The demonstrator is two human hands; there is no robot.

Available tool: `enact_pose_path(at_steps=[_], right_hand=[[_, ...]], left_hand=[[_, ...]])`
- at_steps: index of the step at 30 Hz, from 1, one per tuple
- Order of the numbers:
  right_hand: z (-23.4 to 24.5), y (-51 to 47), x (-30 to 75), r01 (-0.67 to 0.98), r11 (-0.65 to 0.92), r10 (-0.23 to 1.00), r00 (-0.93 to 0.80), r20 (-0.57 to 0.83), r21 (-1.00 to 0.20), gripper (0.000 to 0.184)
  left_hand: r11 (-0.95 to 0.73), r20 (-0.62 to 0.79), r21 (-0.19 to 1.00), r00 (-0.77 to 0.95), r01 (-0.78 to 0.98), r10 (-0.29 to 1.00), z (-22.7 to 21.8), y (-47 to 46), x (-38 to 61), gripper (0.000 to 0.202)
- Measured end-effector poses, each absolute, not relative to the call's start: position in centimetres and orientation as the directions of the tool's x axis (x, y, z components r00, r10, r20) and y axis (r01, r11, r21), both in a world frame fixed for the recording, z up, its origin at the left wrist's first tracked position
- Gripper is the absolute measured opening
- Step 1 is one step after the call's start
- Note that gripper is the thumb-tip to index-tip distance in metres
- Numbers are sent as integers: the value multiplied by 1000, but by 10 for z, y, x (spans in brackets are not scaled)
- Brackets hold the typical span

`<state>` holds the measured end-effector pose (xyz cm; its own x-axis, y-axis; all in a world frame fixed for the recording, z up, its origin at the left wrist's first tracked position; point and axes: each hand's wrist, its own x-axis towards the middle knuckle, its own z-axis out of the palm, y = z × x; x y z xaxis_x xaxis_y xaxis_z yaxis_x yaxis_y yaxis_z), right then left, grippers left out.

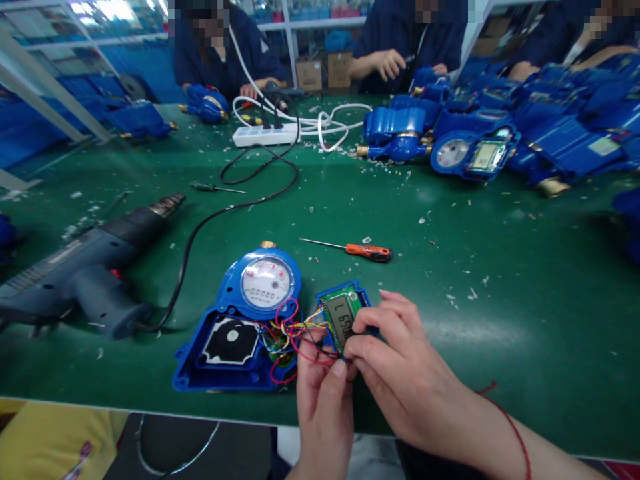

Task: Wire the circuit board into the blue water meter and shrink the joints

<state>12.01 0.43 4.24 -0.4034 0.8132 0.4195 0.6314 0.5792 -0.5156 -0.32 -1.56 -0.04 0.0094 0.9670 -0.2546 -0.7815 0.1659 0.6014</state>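
Here, the display module (341,315) sits just above my left hand (323,407) and just left of my right hand (400,373). My right fingers are clamped on its right edge; my left fingers are closed on its lower end, among the coloured wires (295,337). The opened water meter (250,320) lies on the counter (500,267) left of both hands, the screwdriver (367,251) beyond the fingertips.

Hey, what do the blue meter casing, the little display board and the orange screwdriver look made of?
The blue meter casing: likely moulded plastic, glossy, uniform colour with soft highlights. The display board, pinched by the right hand: green circuit board carrying a grey, glass-like screen showing digits. The screwdriver: thin shiny metal shaft; orange-and-black handle, probably plastic or rubber.
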Motion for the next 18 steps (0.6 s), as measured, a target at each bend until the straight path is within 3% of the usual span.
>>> enact_pose_path(at_steps=[6,9,11,13,15,18], right_hand=[[42,8,116,636,518,853,-427,299,-572,21],[42,6,117,606,555,829,-346,439,-570,18],[40,4,122,579,587,770,-186,610,-565,19],[36,3,129,529,569,738,9,675,-630,17],[29,4,135,471,490,806,76,587,-734,21],[16,7,140,465,348,927,-43,372,-814,60]], left_hand=[[204,-280,601,35,-773,959,-1,-16,-4,27],[221,-333,615,4,-757,943,-2,-14,-3,31],[222,-368,612,-24,-759,930,-2,-13,-1,35],[212,-399,591,-53,-778,916,-2,-12,0,37],[197,-420,560,-70,-805,905,-3,-13,1,35],[201,-417,546,-55,-813,907,-8,-16,-1,35]])
